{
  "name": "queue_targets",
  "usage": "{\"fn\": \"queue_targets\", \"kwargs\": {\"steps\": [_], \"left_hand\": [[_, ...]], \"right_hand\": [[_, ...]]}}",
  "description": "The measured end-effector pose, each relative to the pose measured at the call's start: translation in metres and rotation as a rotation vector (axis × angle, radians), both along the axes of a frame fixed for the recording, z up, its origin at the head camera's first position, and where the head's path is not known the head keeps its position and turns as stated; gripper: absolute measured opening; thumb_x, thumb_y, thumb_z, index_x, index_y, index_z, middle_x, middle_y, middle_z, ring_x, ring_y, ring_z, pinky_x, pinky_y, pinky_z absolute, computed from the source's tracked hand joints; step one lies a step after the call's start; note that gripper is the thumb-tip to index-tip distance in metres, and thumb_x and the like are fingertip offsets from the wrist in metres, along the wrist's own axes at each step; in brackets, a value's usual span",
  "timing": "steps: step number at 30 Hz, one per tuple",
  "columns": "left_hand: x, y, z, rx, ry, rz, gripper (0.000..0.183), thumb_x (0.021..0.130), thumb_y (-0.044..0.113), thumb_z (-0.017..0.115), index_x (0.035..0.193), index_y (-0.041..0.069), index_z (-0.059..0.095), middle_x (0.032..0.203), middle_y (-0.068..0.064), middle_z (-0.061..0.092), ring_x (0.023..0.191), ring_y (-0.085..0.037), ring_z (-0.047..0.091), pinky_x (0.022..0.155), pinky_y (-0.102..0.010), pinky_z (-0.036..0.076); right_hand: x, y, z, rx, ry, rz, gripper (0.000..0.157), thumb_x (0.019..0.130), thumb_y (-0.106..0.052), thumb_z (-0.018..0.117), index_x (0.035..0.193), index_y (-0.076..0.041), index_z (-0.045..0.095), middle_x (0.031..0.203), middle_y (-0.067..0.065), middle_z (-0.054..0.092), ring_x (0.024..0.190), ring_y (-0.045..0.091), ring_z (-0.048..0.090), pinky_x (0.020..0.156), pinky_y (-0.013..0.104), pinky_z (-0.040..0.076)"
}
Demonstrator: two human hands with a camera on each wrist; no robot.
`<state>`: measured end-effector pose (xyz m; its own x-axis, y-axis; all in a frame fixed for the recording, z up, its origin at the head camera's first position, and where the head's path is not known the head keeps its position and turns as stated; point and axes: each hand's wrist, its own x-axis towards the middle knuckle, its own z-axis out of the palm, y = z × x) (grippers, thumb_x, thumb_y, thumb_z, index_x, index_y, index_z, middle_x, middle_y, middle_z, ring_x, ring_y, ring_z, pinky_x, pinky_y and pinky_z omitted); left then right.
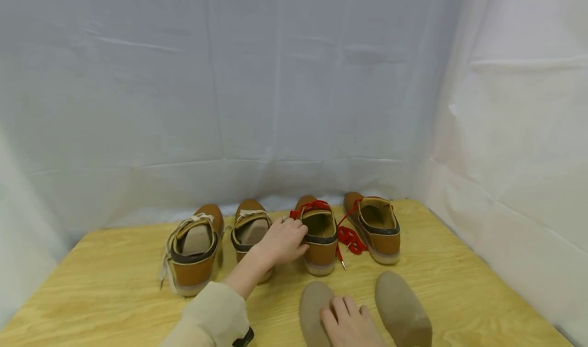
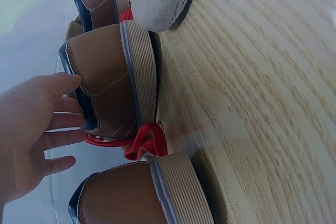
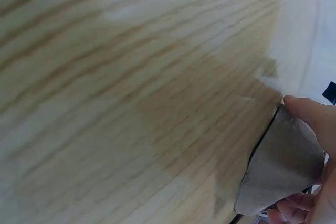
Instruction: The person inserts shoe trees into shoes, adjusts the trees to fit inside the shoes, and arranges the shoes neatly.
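Note:
Two brown shoes with red laces stand heels toward me. My left hand [image 1: 285, 240] is at the collar of the left one, a red-laced shoe [image 1: 320, 257]. In the left wrist view its fingers [image 2: 65, 121] reach out fairly straight along the shoe's dark collar [image 2: 86, 109], the thumb at the heel edge. Near the front, my right hand [image 1: 351, 324] grips a beige-grey insole [image 1: 314, 306]. In the right wrist view, thumb and fingers lie on opposite edges of that insole [image 3: 286, 156]. A second insole [image 1: 404, 308] lies to its right.
Two brown shoes with cream laces, a far-left shoe [image 1: 195, 273] and a shoe beside it [image 1: 248, 234], stand at the left with insoles inside. Loose red laces [image 1: 351, 240] trail between the right pair. A pale sheet wall [image 1: 239, 97] rises behind the wooden table [image 1: 115, 296].

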<state>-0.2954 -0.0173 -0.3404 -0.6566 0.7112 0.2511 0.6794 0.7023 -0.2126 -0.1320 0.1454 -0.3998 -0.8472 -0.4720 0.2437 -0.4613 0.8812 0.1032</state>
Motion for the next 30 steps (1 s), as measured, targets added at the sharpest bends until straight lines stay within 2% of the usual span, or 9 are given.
{"fn": "queue_targets", "kwargs": {"steps": [7,10,14,17,21,25,28,30], "left_hand": [[-0.001,0.0,-0.001,-0.003,-0.014,0.005,0.022,0.088,0.035,0.062,0.093,0.014,0.062,0.089,0.0,0.057,0.087,-0.021,0.056,0.085,-0.041,0.042],[-0.002,0.0,-0.002,-0.005,-0.011,0.004,0.023,0.088,0.036,0.062,0.093,0.014,0.062,0.089,0.0,0.057,0.086,-0.021,0.056,0.084,-0.041,0.042],[-0.002,0.0,-0.002,-0.006,-0.006,0.0,0.023,0.088,0.036,0.062,0.094,0.014,0.063,0.089,0.0,0.057,0.086,-0.02,0.056,0.084,-0.041,0.042],[-0.002,0.0,-0.001,-0.005,-0.003,-0.005,0.023,0.088,0.035,0.063,0.094,0.014,0.063,0.089,-0.001,0.057,0.086,-0.021,0.056,0.085,-0.041,0.042],[-0.001,0.0,-0.001,-0.012,0.0,-0.006,0.023,0.088,0.035,0.062,0.095,0.013,0.063,0.09,-0.002,0.058,0.087,-0.021,0.056,0.085,-0.041,0.042],[-0.002,0.0,-0.001,-0.021,-0.007,0.0,0.025,0.088,0.036,0.062,0.097,0.013,0.063,0.092,-0.002,0.058,0.089,-0.021,0.056,0.086,-0.04,0.042],[-0.002,0.0,0.0,-0.023,-0.009,0.003,0.025,0.088,0.036,0.062,0.098,0.013,0.063,0.093,-0.002,0.058,0.09,-0.021,0.056,0.088,-0.041,0.042],[-0.002,0.0,0.0,-0.025,-0.011,0.001,0.026,0.088,0.036,0.062,0.099,0.013,0.063,0.093,-0.002,0.058,0.09,-0.021,0.056,0.088,-0.041,0.042]], "right_hand": [[-0.001,-0.001,0.0,0.032,0.007,0.012,0.069,0.082,-0.076,0.024,0.099,-0.015,0.052,0.098,0.005,0.046,0.087,0.022,0.044,0.054,0.04,0.04],[-0.003,-0.001,-0.001,0.037,0.022,0.017,0.062,0.084,-0.072,0.032,0.097,-0.015,0.053,0.096,0.005,0.046,0.085,0.022,0.044,0.053,0.039,0.039],[-0.007,-0.001,-0.001,0.055,0.055,0.037,0.036,0.086,-0.049,0.054,0.095,-0.014,0.053,0.094,0.005,0.046,0.08,0.021,0.044,0.053,0.038,0.039],[-0.008,-0.002,0.0,0.074,0.066,0.053,0.027,0.083,-0.038,0.059,0.095,-0.014,0.054,0.093,0.005,0.046,0.078,0.02,0.043,0.052,0.037,0.04],[-0.009,-0.001,0.001,0.08,0.042,0.058,0.031,0.084,-0.043,0.057,0.094,-0.014,0.054,0.091,0.004,0.045,0.075,0.019,0.041,0.051,0.036,0.038],[-0.01,-0.001,0.003,0.073,-0.02,0.051,0.036,0.084,-0.048,0.057,0.095,-0.014,0.054,0.091,0.003,0.043,0.076,0.019,0.039,0.051,0.035,0.036],[-0.011,-0.001,0.003,0.053,-0.033,0.052,0.034,0.08,-0.043,0.063,0.094,-0.014,0.053,0.091,0.004,0.043,0.077,0.02,0.041,0.051,0.035,0.037],[-0.011,-0.001,0.004,0.03,-0.05,0.047,0.04,0.075,-0.045,0.068,0.095,-0.014,0.052,0.093,0.004,0.044,0.079,0.02,0.042,0.052,0.036,0.038]]}}
